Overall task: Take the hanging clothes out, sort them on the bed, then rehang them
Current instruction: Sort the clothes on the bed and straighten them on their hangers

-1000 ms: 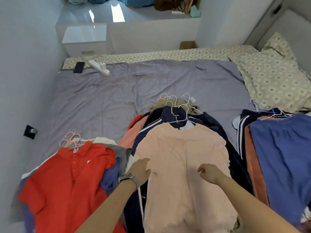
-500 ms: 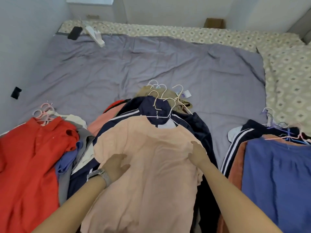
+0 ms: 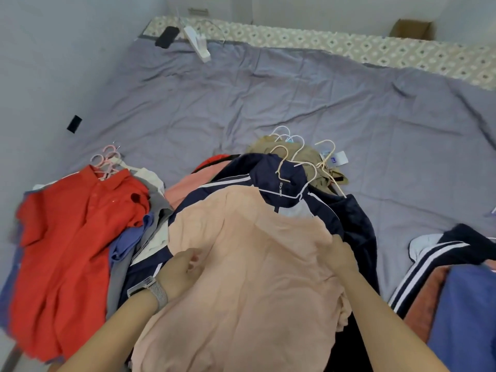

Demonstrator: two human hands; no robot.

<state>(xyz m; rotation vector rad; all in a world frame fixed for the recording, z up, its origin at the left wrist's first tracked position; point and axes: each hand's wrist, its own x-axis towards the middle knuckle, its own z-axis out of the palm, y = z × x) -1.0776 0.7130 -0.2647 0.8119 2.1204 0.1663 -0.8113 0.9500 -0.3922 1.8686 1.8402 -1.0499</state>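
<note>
Both hands are on the peach t-shirt (image 3: 241,277) topping the middle pile at about 6 o'clock on the bed (image 3: 268,98), and they've crept up it compared with a second ago. The left hand (image 3: 178,272), which lay flat low on the shirt, now sits at its 9 o'clock edge with fingers curled into the fabric. The right hand (image 3: 339,253) has moved from mid-shirt to the 3 o'clock sleeve and is bunching cloth, looks like a pinch. The shirt's wrinkling toward the middle, so my guess is they're gathering it to lift off the navy striped jacket (image 3: 268,173) and its white hangers (image 3: 298,157), so still sorting, rehanging not started. The red polo (image 3: 67,237) pile sits at 9 o'clock, the blue garment (image 3: 467,312) pile at 3. There's a small white tag (image 3: 339,158) by the hangers at 12 with a blue mark, too blurry to read. No other readable writing. A phone (image 3: 167,36) and power strip (image 3: 197,44) sit way up at 11.
</note>
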